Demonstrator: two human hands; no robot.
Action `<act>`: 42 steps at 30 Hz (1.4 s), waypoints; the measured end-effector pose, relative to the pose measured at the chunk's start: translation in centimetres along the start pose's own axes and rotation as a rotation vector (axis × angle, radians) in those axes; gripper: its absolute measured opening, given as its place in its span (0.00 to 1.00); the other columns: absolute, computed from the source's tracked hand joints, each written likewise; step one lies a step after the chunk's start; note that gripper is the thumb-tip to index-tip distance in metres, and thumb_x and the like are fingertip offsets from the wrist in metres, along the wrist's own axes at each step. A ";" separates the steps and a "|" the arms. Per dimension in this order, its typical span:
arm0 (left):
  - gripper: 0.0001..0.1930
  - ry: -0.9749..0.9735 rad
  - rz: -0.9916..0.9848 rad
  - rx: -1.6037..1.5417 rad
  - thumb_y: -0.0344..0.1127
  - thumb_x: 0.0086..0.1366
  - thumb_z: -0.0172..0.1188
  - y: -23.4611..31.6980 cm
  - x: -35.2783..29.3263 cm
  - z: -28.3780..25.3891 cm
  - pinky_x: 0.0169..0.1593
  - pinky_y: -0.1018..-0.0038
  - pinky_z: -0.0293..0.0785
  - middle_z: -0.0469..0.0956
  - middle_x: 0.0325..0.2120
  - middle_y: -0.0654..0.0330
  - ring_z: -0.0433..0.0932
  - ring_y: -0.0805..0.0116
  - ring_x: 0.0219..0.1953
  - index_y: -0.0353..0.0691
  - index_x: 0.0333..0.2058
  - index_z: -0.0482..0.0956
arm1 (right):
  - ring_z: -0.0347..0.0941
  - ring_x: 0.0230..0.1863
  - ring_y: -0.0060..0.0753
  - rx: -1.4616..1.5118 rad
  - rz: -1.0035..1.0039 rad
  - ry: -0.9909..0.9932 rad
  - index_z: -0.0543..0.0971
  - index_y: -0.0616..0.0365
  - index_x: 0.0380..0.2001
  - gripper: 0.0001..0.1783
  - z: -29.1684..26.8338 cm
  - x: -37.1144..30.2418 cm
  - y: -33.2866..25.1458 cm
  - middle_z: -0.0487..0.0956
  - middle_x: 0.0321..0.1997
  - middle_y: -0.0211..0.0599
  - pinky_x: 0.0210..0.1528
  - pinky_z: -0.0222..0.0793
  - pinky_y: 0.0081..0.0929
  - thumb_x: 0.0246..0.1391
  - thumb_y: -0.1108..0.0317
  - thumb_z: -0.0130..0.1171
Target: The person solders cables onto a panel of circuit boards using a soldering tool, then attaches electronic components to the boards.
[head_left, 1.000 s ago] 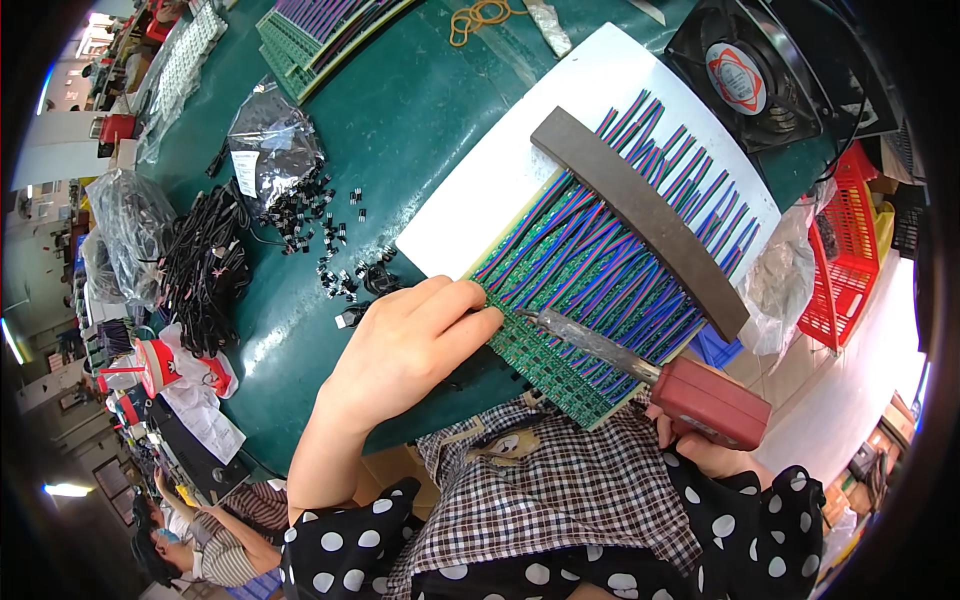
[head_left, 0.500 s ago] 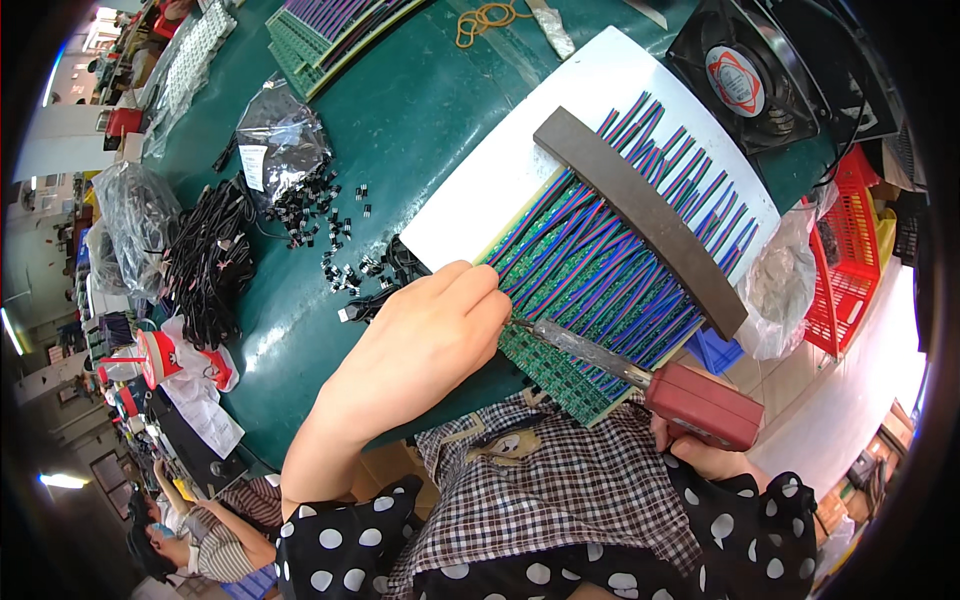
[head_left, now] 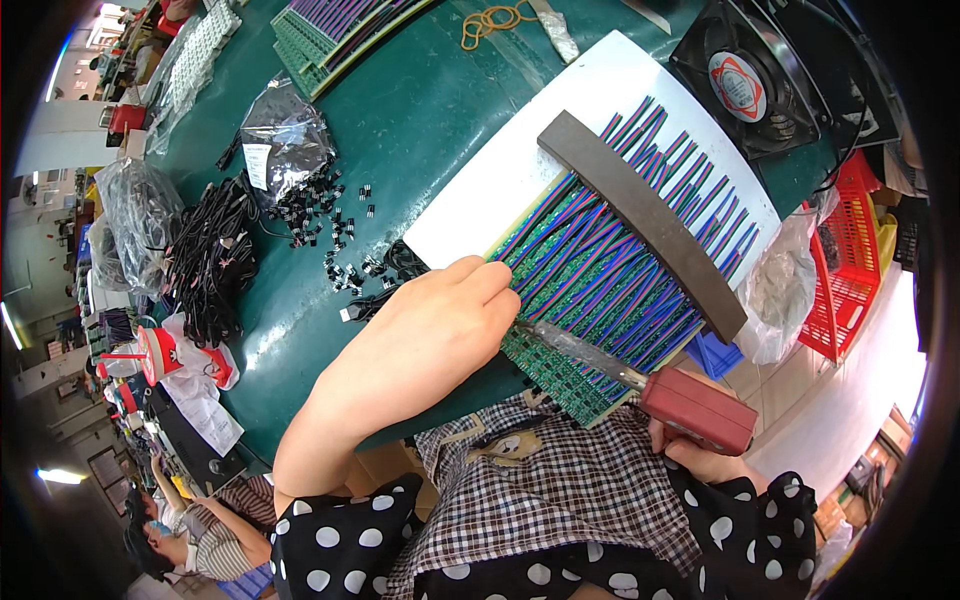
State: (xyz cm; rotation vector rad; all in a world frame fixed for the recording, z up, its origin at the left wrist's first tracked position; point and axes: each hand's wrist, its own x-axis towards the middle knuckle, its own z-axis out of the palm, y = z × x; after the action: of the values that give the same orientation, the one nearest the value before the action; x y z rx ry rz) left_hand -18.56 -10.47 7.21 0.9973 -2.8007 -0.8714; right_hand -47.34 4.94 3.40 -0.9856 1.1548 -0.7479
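Observation:
A green circuit board panel (head_left: 560, 375) lies tilted on a white board (head_left: 470, 215), with rows of blue, purple and dark wires (head_left: 600, 270) across it. Over the wires rests a curved dark bar (head_left: 640, 220). My left hand (head_left: 430, 320) is closed in a pinch at the panel's left edge; its fingertips, and whatever is in them, are hidden. My right hand (head_left: 700, 459) grips a soldering iron (head_left: 698, 410) with a red handle. The iron's tip points left and reaches the panel right beside my left fingers.
Small black connectors (head_left: 310, 210), a clear bag (head_left: 285, 135) and a bundle of black cables (head_left: 210, 260) lie on the green table (head_left: 390, 140) to the left. A black fan (head_left: 745, 85) stands far right, above a red crate (head_left: 850, 250). Another person (head_left: 215, 540) sits lower left.
The soldering iron's handle has shifted slightly left and down with my right hand. My left hand has moved a little right and up, still pinched at the panel's edge.

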 end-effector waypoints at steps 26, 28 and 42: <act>0.12 1.066 -0.804 -0.248 0.31 0.61 0.57 -2.1 -10.4 3.3 0.42 0.74 0.72 0.79 0.31 0.57 0.76 0.69 0.34 0.33 0.42 0.77 | 0.65 0.19 0.25 0.092 -0.150 0.174 0.62 0.71 0.49 0.36 -2.3 -0.3 2.9 0.69 0.38 0.44 0.17 0.59 0.18 0.53 0.48 0.59; 0.15 1.548 -0.925 -0.481 0.30 0.62 0.59 -7.5 -13.6 2.1 0.39 0.79 0.71 0.79 0.32 0.60 0.75 0.76 0.34 0.29 0.46 0.74 | 0.65 0.18 0.25 0.116 -0.276 0.250 0.61 0.71 0.49 0.35 -1.1 0.1 2.4 0.68 0.39 0.45 0.17 0.59 0.18 0.54 0.49 0.58; 0.09 1.907 -0.502 -0.575 0.31 0.62 0.60 -14.6 -14.5 0.8 0.32 0.83 0.70 0.79 0.27 0.60 0.74 0.78 0.26 0.32 0.38 0.81 | 0.65 0.18 0.25 0.150 -0.243 0.257 0.62 0.69 0.50 0.36 -0.4 -0.3 2.3 0.70 0.38 0.45 0.16 0.58 0.18 0.52 0.49 0.60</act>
State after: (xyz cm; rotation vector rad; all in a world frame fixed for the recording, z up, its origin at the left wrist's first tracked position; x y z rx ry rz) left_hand 1.09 -10.74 1.00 1.2549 -0.6903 -0.2426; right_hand -47.86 6.05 1.42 -0.9309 1.1905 -1.1663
